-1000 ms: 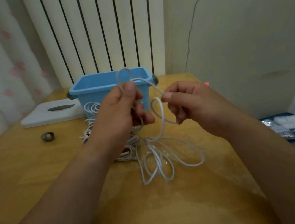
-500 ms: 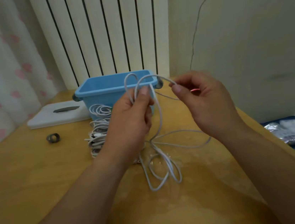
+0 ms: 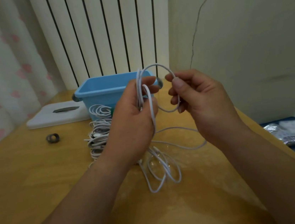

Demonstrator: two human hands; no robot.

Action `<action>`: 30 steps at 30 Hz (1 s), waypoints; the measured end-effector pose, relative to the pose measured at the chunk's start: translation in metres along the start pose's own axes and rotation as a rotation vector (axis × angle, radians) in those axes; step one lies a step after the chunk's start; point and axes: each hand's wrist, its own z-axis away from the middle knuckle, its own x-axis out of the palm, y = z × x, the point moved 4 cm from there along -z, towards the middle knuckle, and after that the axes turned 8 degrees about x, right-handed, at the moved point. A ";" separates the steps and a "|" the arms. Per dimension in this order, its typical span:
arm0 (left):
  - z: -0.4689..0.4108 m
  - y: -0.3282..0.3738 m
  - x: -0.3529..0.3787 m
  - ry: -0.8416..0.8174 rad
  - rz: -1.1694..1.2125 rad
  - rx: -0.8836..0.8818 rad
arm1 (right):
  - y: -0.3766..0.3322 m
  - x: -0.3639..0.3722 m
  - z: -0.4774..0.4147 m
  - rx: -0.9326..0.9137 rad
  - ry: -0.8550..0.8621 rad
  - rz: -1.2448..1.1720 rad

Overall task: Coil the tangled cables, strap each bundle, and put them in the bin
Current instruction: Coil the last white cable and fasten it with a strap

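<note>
On the wooden bench [image 3: 30, 182] the cable pile [image 3: 99, 136] by the blue bin [image 3: 101, 94] sits half hidden, perhaps tangled, behind the left hand [image 3: 133, 121] gripping white cable loops [image 3: 140, 86]; the right hand [image 3: 203, 103] pinches one loop.

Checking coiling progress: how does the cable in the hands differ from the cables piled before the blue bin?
The held cable is raised, gripped by the left hand and right hand; the cable pile lies on the table. The held cable forms a few wide loops with slack trailing down; the cable pile shows many tight loops. Both are thin and white.
</note>
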 end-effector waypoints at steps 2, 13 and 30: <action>-0.001 0.000 0.000 -0.002 0.004 -0.012 | 0.004 0.004 0.000 0.078 -0.071 -0.120; -0.001 -0.002 0.005 -0.088 0.132 -0.154 | 0.004 0.036 0.023 0.005 -0.186 0.142; -0.009 -0.016 -0.014 -0.074 0.353 -0.359 | -0.012 0.026 0.021 0.070 -0.067 0.159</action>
